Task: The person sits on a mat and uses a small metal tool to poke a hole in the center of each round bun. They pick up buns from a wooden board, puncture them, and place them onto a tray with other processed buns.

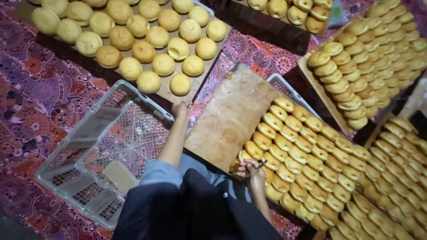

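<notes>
My left hand (180, 109) reaches forward to the near edge of a brown board (167, 95) covered with round golden buns (163, 65), its fingers closed against that edge. My right hand (253, 171) is shut on a small dark tool, resting at the near left end of a tray (222, 120) packed with overlapping rows of filled buns (302, 155). The left part of that tray's board is bare. A blue sleeve and dark clothing cover my arms at the bottom.
A grey plastic crate (104, 151) lies on the patterned cloth (35, 98) at left, with a small pale board inside. More boards of buns (369, 58) stand at the right, far right and top.
</notes>
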